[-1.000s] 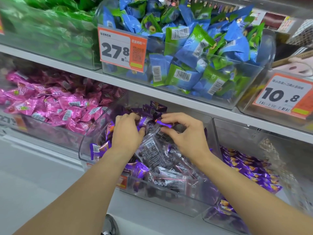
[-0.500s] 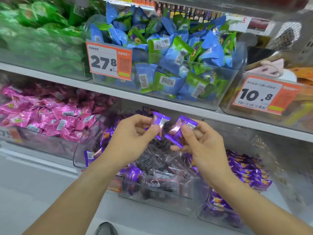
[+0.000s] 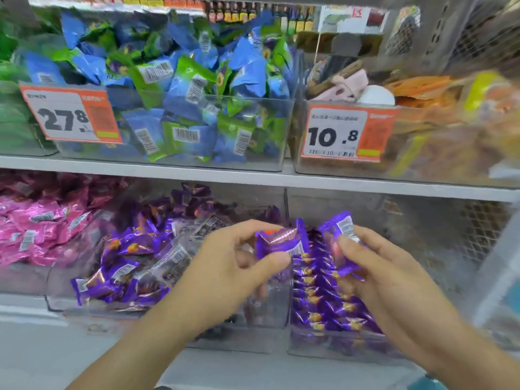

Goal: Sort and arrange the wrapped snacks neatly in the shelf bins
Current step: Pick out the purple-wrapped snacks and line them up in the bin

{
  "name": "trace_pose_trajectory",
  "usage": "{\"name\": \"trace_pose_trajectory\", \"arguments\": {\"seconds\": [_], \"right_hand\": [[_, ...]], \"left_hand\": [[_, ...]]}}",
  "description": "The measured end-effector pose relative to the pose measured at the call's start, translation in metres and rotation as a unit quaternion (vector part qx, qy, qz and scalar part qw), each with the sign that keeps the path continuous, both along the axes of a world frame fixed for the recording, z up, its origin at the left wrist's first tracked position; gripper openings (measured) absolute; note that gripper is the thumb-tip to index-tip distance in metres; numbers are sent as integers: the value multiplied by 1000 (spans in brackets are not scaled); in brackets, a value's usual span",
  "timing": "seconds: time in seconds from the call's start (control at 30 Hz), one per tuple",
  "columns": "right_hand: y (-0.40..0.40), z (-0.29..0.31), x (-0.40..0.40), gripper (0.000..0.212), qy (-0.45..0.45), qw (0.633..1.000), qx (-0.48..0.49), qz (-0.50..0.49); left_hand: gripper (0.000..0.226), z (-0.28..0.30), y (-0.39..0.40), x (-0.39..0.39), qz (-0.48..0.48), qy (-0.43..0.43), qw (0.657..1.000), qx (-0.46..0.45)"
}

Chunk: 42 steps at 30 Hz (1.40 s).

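My left hand [image 3: 225, 266] pinches a purple wrapped snack [image 3: 278, 240] between thumb and fingers. My right hand [image 3: 377, 266] grips a second purple snack [image 3: 337, 237]. Both hands hover above the lower shelf, over the divide between two clear bins. The left clear bin [image 3: 264, 311] holds a loose mix of purple and dark transparent-wrapped snacks [image 3: 168, 257]. The right clear bin [image 3: 332, 347] holds purple snacks lined up in neat rows [image 3: 318, 294] along its left side.
A bin of pink snacks [image 3: 36, 220] sits at lower left. On the upper shelf [image 3: 197, 175] stand a bin of blue and green packets [image 3: 183, 108] with a 27.8 price tag [image 3: 70, 116], green packets further left, and a bin tagged 10.8 [image 3: 346, 133].
Both hands lifted out of the mixed bin, each with a purple snack, and moved right toward the bin with neat rows. The view shifted right and closer.
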State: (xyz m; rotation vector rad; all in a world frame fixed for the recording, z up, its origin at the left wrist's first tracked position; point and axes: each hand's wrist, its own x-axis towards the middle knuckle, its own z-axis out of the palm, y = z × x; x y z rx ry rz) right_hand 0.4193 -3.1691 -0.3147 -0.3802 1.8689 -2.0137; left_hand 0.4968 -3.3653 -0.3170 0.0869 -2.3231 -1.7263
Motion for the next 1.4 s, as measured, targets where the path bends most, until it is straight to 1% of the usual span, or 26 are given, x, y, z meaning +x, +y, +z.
{"name": "trace_pose_trajectory", "arguments": {"seconds": [0.1,0.17,0.27,0.3,0.33,0.37,0.4,0.43,0.47,0.5,0.57,0.63,0.67,0.7,0.77,0.8,0.9,0.97,1.03,1.07,1.13,1.23,1.3,1.37,1.4], "right_hand": [[17,-7,-6,18,-27,999,-8,-21],[29,-9,-9,19,-45,999,-4,-7],[47,-13,-17,20,-58,998,5,-31],[52,-13,-18,22,-74,997,-12,-36],[56,-12,-19,30,-95,994,-36,-36],[60,-12,-20,44,-116,991,-61,-37],[63,-12,-19,53,-136,986,-88,-38],[67,-15,-19,51,-151,981,-111,-38],[71,-17,-19,43,-159,978,-132,-33],[75,-19,-19,39,-159,976,-144,-29],[84,-24,-22,42,-145,979,-144,-22],[92,-24,-23,50,-133,982,-131,-27],[95,-23,-24,49,-125,983,-133,-29],[97,-22,-24,48,-114,984,-135,-33],[101,-22,-24,39,-88,985,-142,-30],[103,-23,-25,39,-78,987,-138,-33],[106,-26,-25,53,-42,994,-92,-37],[108,-26,-27,65,-42,994,-88,-49],[109,-27,-28,76,-49,993,-89,-61],[109,-27,-28,77,-48,993,-89,-63],[108,-25,-27,72,-42,993,-89,-62],[103,-21,-24,48,-21,995,-83,-53],[100,-21,-24,38,-29,993,-89,-68],[98,-20,-24,43,-48,992,-91,-73],[98,-19,-26,50,-55,992,-92,-73]], "left_hand": [[23,0,19,-8,-44,-20,996,-75],[27,-1,34,-13,-61,-30,995,-79],[36,-5,55,-25,-63,4,993,-102],[38,-6,62,-28,-59,14,995,-81],[40,-7,69,-30,-58,15,997,-38],[38,-7,75,-31,-60,6,998,9],[34,-8,81,-33,-66,-4,996,53],[31,-8,86,-34,-73,-14,993,89],[32,-9,89,-35,-78,-25,989,120],[34,-10,92,-37,-80,-37,984,152],[35,-10,101,-40,-75,-57,973,211],[28,-10,109,-44,-44,-63,957,279],[27,-11,112,-46,-27,-62,951,301],[28,-13,114,-48,-13,-57,950,306],[25,-18,116,-51,8,-45,955,291],[25,-20,116,-51,15,-41,957,286],[36,-23,117,-54,28,-48,960,276],[41,-26,118,-55,33,-52,961,271],[33,-29,119,-54,28,-54,964,257],[27,-28,119,-53,15,-54,967,249],[21,-27,121,-50,-4,-49,965,257],[18,-23,121,-48,-16,-45,953,299],[20,-23,119,-46,-13,-49,949,311],[22,-24,116,-45,-12,-53,951,304],[22,-25,114,-45,-15,-54,955,293]]}}
